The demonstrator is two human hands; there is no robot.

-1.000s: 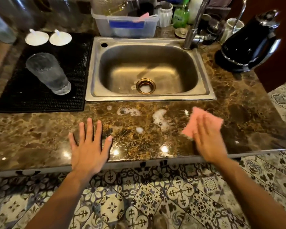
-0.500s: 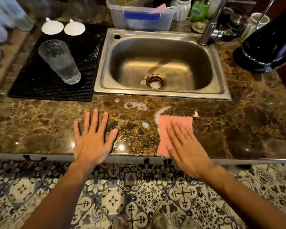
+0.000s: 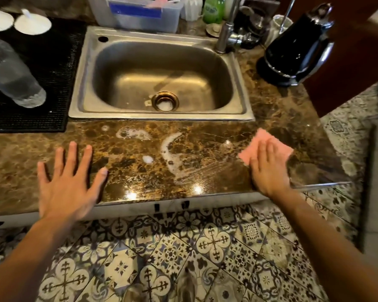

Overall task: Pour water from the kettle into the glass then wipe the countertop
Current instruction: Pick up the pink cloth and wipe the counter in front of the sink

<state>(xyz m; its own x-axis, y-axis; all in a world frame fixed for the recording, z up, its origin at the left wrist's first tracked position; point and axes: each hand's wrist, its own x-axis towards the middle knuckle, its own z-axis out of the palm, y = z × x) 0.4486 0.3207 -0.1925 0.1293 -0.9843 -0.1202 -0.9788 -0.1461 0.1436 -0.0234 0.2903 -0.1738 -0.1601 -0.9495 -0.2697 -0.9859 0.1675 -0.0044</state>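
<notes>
Right hand [image 3: 268, 168] lies flat, fingers straight, pressing the pink cloth [image 3: 263, 141] to the surface [image 3: 205, 147]; it grips nothing, only pins the cloth. Half a second ago cloth and hand sat near the middle front, on the foam; now they are well to the right, and a curved soapy streak [image 3: 171, 149] with faint wet lines marks the sweep. Judged mid-wipe: suds remain, a patch [image 3: 132, 134] just before the sink [image 3: 162, 73] and a small blob [image 3: 147, 159] untouched. Left hand [image 3: 68, 184] rests open and spread on the front edge, holding nothing, unmoved. Glass [image 3: 11, 73] stands on the black mat [image 3: 52, 73], left, holding water. Kettle [image 3: 297, 44] on its base, far right. Surface: glossy brown marble. Floor: patterned tiles [image 3: 205, 247].
</notes>
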